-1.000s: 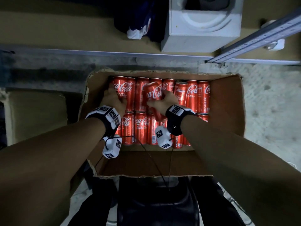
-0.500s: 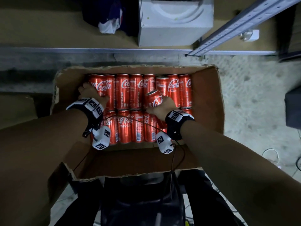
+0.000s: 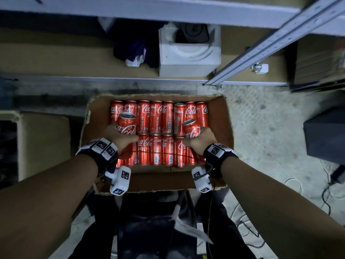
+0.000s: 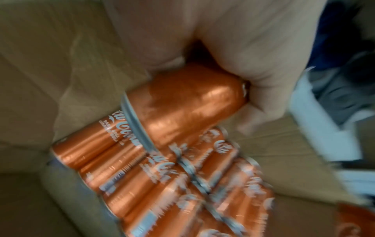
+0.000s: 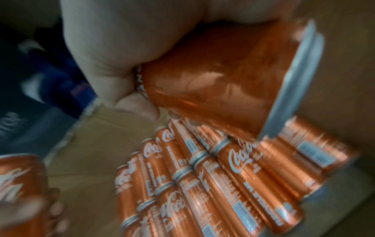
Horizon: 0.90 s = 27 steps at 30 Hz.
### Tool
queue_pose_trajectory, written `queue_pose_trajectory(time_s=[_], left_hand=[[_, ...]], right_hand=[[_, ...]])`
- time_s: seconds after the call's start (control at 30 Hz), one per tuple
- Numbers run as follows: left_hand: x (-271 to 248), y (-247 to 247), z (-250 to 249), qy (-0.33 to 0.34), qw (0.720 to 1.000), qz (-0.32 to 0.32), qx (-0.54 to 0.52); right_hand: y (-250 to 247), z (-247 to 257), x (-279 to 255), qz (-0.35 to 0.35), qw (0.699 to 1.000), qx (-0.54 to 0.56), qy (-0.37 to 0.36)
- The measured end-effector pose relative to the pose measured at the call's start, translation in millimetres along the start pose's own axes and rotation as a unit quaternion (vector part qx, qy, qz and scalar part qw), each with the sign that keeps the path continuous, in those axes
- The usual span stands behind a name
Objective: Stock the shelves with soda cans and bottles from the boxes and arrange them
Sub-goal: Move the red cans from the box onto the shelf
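Note:
An open cardboard box (image 3: pixel 222 124) on the floor holds two rows of red cola cans (image 3: pixel 155 116) lying on their sides. My left hand (image 3: pixel 119 137) grips one red can (image 3: pixel 127 124) lifted above the left end of the rows; the left wrist view shows the fingers wrapped round this can (image 4: pixel 186 105). My right hand (image 3: pixel 198 142) grips a second red can (image 3: pixel 192 128) raised over the right part of the rows, and this can (image 5: pixel 223 77) fills the right wrist view.
A low shelf board (image 3: pixel 74 58) runs behind the box, carrying a white block (image 3: pixel 188 55) and dark cloth (image 3: pixel 132 47). A grey metal upright (image 3: pixel 261 51) slants at right. Another cardboard box (image 3: pixel 43 143) sits at left. Cables (image 3: pixel 326 193) lie on the floor at right.
Both hands have risen out of the rows, each with a can. The left hand, earlier down on the leftmost cans, now holds one up. The view has pulled back from the box.

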<state>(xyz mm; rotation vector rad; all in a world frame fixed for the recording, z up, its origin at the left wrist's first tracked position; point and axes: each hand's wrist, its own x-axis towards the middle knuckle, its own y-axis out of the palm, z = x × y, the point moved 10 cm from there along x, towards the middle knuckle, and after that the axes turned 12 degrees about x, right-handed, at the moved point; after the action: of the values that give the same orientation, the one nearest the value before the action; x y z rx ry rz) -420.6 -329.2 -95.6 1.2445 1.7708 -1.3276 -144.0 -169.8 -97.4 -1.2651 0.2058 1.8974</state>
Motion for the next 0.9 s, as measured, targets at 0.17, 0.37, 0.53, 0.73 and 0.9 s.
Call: queue_pose_trajectory(time_s=[0.17,0.37,0.53,0.73,0.9], left_hand=[[-82,-31,-32,0.011,0.998,-0.022,-0.053],[-198,-81,-73,0.069,0.996,-0.028,-0.053],[-314,-144,-111,0.105,0.989,-0.088,-0.06],[-451,-238,-185,0.185,0.968,-0.15,-0.084],[-556,-303,-243,0.264,0.937,-0.208,-0.094]], right_hand=[[-44,38,-61,-0.033,0.999,-0.012,-0.019],[-87,104,-166,-0.036,0.996,0.035,-0.074],[-129,176,-269,-0.064,0.987,0.075,-0.129],[-178,285,-411,-0.068,0.969,0.108,-0.213],[-226,373,-521,-0.088,0.934,0.153,-0.311]])
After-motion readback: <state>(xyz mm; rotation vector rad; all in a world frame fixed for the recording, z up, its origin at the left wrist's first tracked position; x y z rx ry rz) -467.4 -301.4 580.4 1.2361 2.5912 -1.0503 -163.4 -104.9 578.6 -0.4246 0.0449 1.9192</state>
